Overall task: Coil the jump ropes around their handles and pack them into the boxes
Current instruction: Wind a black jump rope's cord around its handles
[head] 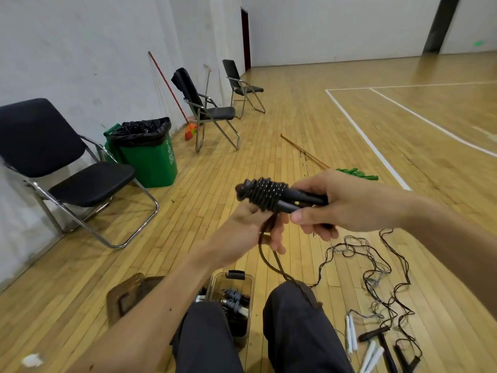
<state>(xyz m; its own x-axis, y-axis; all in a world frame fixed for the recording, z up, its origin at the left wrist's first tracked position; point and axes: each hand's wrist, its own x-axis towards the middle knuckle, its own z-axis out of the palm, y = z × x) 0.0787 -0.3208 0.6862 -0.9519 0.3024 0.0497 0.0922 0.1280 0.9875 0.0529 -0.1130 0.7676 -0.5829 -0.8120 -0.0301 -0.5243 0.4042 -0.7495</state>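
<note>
Partly hidden: right hand grips handles, ends covered; left hand pinches blurred rope.

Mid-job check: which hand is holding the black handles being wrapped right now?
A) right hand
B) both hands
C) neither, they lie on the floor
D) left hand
A: the right hand grips the black handles, while the left hand holds the loose rope hanging below them.
</note>
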